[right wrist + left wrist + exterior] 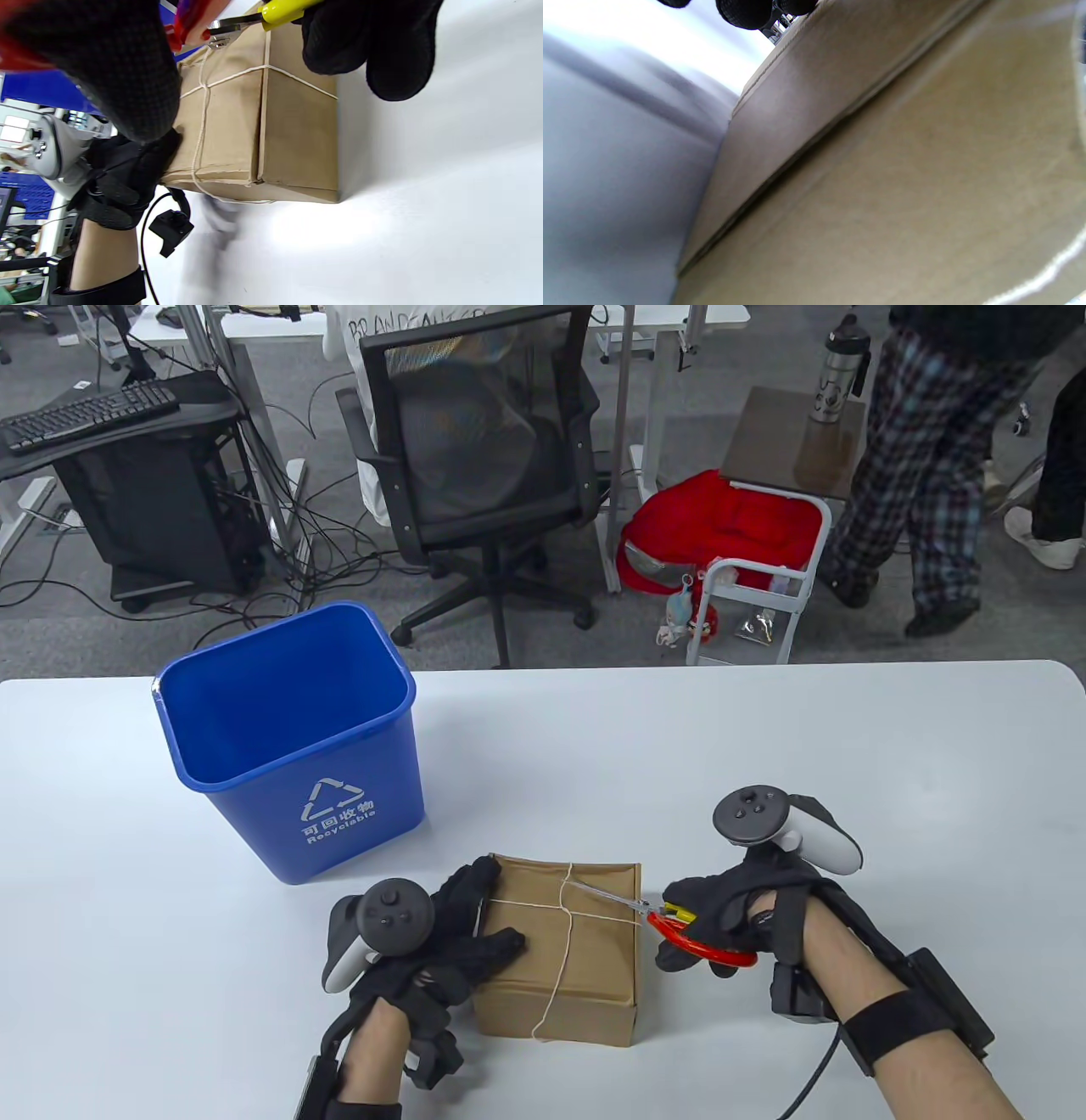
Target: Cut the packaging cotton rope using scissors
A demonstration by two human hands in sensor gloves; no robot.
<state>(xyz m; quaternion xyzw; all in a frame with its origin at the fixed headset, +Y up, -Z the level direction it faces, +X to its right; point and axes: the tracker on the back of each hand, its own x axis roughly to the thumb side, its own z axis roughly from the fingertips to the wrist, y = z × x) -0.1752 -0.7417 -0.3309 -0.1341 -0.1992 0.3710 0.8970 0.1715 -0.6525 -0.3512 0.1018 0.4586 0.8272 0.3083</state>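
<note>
A blue plastic recycling bin, tapered and open-topped, is seen standing on the white tabletop just behind and to the left of the brown cardboard box. Nothing is seen between the box and either of the hands. The box is tied with thin white cotton rope, crossed over its top and run down its near side.

The left hand is pressed against the box's left side, the thumb laid flat on the top and the fingers reaching along the far left edge. The scissors are held by the right hand through red-and-yellow plastic handles, and the slim metal blades are laid over the top of the box towards the rope crossing; whether the blades are actually around the rope cannot be judged from the table view.

In the right wrist view the box's end face, its folded flap seam and the rope wrapped round it are shown, with the scissors' pivot just above the top edge. In the left wrist view only blurred matte cardboard and a strip of tabletop are shown close up, with gloved fingertips at the top edge.
</note>
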